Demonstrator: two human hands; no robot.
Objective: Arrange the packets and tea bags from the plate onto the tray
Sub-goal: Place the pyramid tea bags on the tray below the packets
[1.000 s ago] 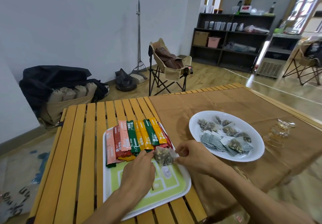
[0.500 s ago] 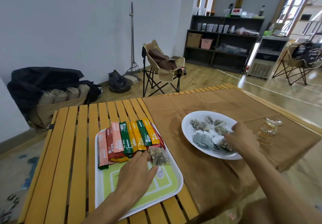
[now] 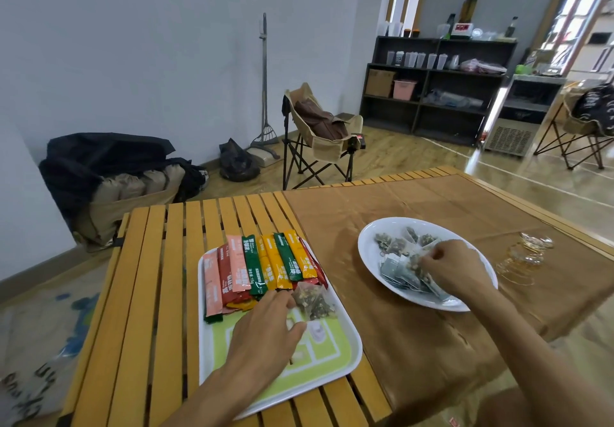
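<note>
A white tray with a green print (image 3: 335, 357) lies on the slatted wooden table. A row of coloured stick packets (image 3: 262, 267) covers its far half, with one clear tea bag (image 3: 314, 298) just below them. My left hand (image 3: 265, 330) rests flat on the tray, fingertips touching that tea bag. To the right, a white plate (image 3: 368, 250) holds several tea bags and grey packets (image 3: 398, 269). My right hand (image 3: 455, 269) is over the plate, fingers pinched on a tea bag in the pile.
A small glass cup (image 3: 523, 260) stands right of the plate on the brown cloth (image 3: 415, 200). The table's near edge is close below the tray. A folding chair (image 3: 319, 134) and a dark shelf unit (image 3: 438, 88) stand beyond the table.
My right hand left the tea bag on the tray and moved right to the plate, where it now pinches a tea bag. My left hand stayed on the tray.
</note>
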